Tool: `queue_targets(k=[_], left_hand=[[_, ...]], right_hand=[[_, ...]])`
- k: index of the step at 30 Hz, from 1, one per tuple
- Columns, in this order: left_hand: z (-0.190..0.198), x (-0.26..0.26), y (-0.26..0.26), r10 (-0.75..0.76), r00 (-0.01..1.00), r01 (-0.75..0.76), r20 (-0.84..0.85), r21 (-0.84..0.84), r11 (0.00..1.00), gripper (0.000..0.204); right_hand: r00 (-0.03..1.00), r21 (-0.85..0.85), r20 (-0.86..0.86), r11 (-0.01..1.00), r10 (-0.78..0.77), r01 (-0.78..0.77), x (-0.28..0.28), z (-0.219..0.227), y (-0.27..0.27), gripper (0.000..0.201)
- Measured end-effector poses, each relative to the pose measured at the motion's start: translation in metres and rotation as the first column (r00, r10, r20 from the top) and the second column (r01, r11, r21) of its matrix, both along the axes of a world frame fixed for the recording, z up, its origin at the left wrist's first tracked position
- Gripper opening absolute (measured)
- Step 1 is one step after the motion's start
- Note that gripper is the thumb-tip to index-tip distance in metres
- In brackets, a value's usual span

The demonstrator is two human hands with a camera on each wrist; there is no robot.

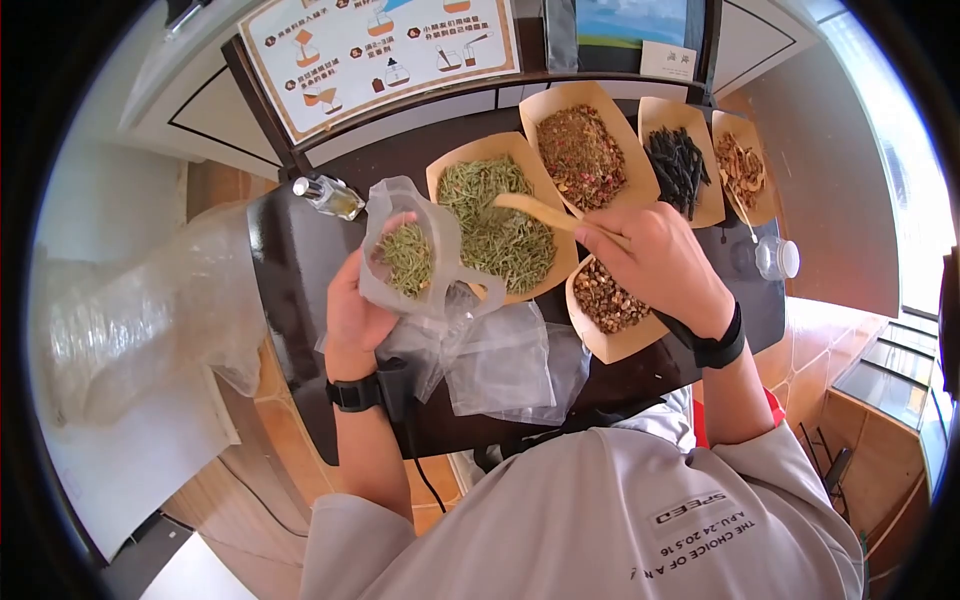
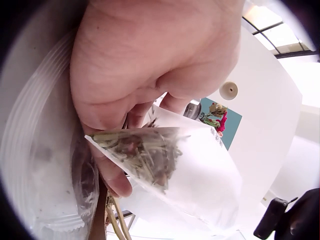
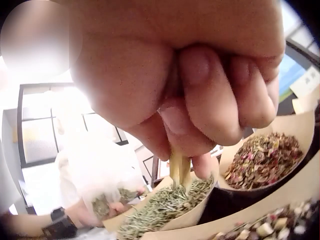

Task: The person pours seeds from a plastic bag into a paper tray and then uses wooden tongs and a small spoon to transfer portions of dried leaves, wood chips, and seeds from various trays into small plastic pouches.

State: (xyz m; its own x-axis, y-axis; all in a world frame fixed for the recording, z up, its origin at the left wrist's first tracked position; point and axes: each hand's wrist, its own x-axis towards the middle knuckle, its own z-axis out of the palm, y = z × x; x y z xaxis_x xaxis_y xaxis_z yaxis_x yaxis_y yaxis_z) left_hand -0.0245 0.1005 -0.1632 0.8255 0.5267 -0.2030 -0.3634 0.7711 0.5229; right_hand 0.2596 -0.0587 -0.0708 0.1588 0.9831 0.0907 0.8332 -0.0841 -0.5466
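Observation:
In the head view my left hand (image 1: 360, 318) holds a translucent white pouch (image 1: 446, 245), its mouth spread wide. Dried green herb (image 1: 405, 262) lies inside it, and shows through the pouch wall (image 2: 200, 165) in the left wrist view. My right hand (image 1: 668, 262) grips wooden tongs (image 1: 535, 208) with curled fingers. Their two arms (image 3: 179, 167) point down into more cut green herb (image 3: 167, 206) in the right wrist view. That herb fills a paper tray (image 1: 515, 145) just right of the pouch.
Other paper trays hold reddish petal mix (image 1: 580, 150), dark strips (image 1: 680, 170), brown shavings (image 1: 740, 172) and chopped pieces (image 1: 610, 300). Clear plastic bags (image 1: 500, 365) lie at the dark table's (image 1: 300, 330) front. A glass bottle (image 1: 335, 198) stands left, a small jar (image 1: 775, 258) right.

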Motion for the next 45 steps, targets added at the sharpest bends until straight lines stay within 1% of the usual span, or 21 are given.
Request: queue_targets(k=[1, 3, 7, 9, 12, 16, 18, 20, 22, 23, 26, 29, 31, 32, 34, 35, 36, 38, 40, 42, 45], left_hand=[[0.000, -0.001, 0.001, -0.049, 0.994, 0.049, 0.094, -0.001, 0.999, 0.050], [0.000, -0.001, -0.001, -0.034, 0.996, 0.033, 0.087, 0.005, 0.999, 0.050], [0.000, -0.001, 0.001, -0.053, 0.994, 0.052, 0.094, 0.015, 0.999, 0.050], [-0.001, 0.000, 0.001, -0.046, 0.995, 0.045, 0.083, 0.015, 0.999, 0.050], [0.000, 0.000, -0.001, -0.024, 0.998, 0.024, 0.052, 0.013, 1.000, 0.050], [0.000, -0.001, 0.001, 0.008, 0.999, -0.006, -0.042, 0.043, 0.999, 0.049], [0.002, 0.002, -0.001, 0.059, 0.995, -0.057, -0.083, 0.026, 0.998, 0.051], [0.005, 0.003, -0.002, 0.102, 0.987, -0.102, -0.125, 0.006, 0.995, 0.053], [0.007, 0.002, -0.003, 0.034, 0.999, -0.034, 0.018, 0.025, 0.999, 0.050], [0.008, 0.003, -0.003, 0.033, 0.999, -0.034, 0.021, 0.024, 0.999, 0.050], [0.011, 0.004, -0.004, 0.025, 1.000, -0.025, -0.009, -0.015, 1.000, 0.051], [0.007, 0.005, -0.002, 0.051, 0.993, -0.046, -0.108, 0.043, 0.998, 0.052], [0.001, 0.001, 0.000, -0.036, 0.989, 0.045, 0.140, -0.061, 0.997, 0.049], [0.001, 0.000, -0.001, -0.036, 0.990, 0.045, 0.140, -0.060, 0.997, 0.049], [0.007, 0.004, -0.004, 0.066, 0.995, -0.065, -0.068, 0.016, 0.998, 0.052], [0.008, 0.005, -0.004, 0.071, 0.995, -0.070, -0.066, 0.017, 0.997, 0.052], [0.008, 0.005, -0.004, 0.079, 0.993, -0.077, -0.083, 0.028, 0.997, 0.052], [0.007, 0.003, -0.004, 0.088, 0.991, -0.085, -0.102, 0.034, 0.996, 0.052], [0.005, 0.002, -0.003, 0.052, 0.998, -0.051, 0.025, -0.035, 0.998, 0.051], [0.004, 0.002, -0.002, 0.035, 0.998, -0.034, 0.046, -0.026, 0.999, 0.051], [0.003, 0.002, -0.003, 0.035, 0.999, -0.034, 0.026, -0.013, 0.999, 0.051]], right_hand=[[1.000, 0.001, 0.000, 1.000, 0.002, -0.002, 0.000, 0.000, 0.000, 0.025], [0.987, -0.087, -0.161, 0.996, -0.024, 0.010, -0.001, 0.002, -0.001, 0.025], [0.986, -0.081, -0.164, 0.997, 0.007, -0.021, -0.007, 0.003, -0.002, 0.022], [0.994, 0.007, 0.027, 0.995, 0.102, -0.102, -0.014, -0.002, 0.001, 0.021], [0.991, -0.058, 0.101, 0.995, 0.087, -0.081, -0.025, -0.003, 0.002, 0.020], [0.986, -0.024, 0.138, 0.995, 0.095, -0.093, -0.026, -0.002, 0.001, 0.021], [0.994, 0.101, 0.074, 0.991, 0.080, -0.088, -0.021, -0.002, -0.002, 0.020], [0.997, 0.113, 0.042, 0.991, 0.071, -0.076, -0.016, 0.004, -0.006, 0.019], [0.998, 0.121, 0.012, 0.991, 0.057, -0.058, -0.012, 0.014, -0.010, 0.018], [0.999, 0.127, -0.022, 0.991, 0.044, -0.041, -0.011, 0.020, -0.012, 0.018], [0.997, 0.156, -0.074, 0.988, 0.018, -0.007, -0.016, 0.042, -0.016, 0.016], [0.991, 0.136, -0.135, 0.991, 0.006, 0.013, -0.028, 0.058, -0.013, 0.013], [0.983, 0.219, -0.115, 0.969, 0.143, -0.115, -0.043, 0.059, -0.006, 0.009], [0.983, 0.219, -0.115, 0.969, 0.143, -0.115, -0.047, 0.057, -0.003, 0.009], [0.983, 0.214, -0.035, 0.962, 0.181, -0.169, -0.052, 0.051, 0.002, 0.008], [0.978, 0.232, -0.103, 0.960, 0.184, -0.156, -0.048, 0.049, 0.002, 0.010], [0.976, 0.231, -0.102, 0.959, 0.190, -0.163, -0.045, 0.053, 0.000, 0.010], [0.983, 0.098, -0.169, 0.991, -0.071, 0.089, -0.036, 0.064, -0.007, 0.016], [0.984, 0.103, -0.158, 0.989, -0.086, 0.103, -0.019, 0.052, -0.015, 0.020], [0.997, -0.032, 0.038, 0.997, -0.071, 0.072, -0.007, 0.038, -0.024, 0.020], [0.994, -0.071, 0.043, 0.992, -0.100, 0.103, -0.012, 0.019, -0.031, 0.022]])
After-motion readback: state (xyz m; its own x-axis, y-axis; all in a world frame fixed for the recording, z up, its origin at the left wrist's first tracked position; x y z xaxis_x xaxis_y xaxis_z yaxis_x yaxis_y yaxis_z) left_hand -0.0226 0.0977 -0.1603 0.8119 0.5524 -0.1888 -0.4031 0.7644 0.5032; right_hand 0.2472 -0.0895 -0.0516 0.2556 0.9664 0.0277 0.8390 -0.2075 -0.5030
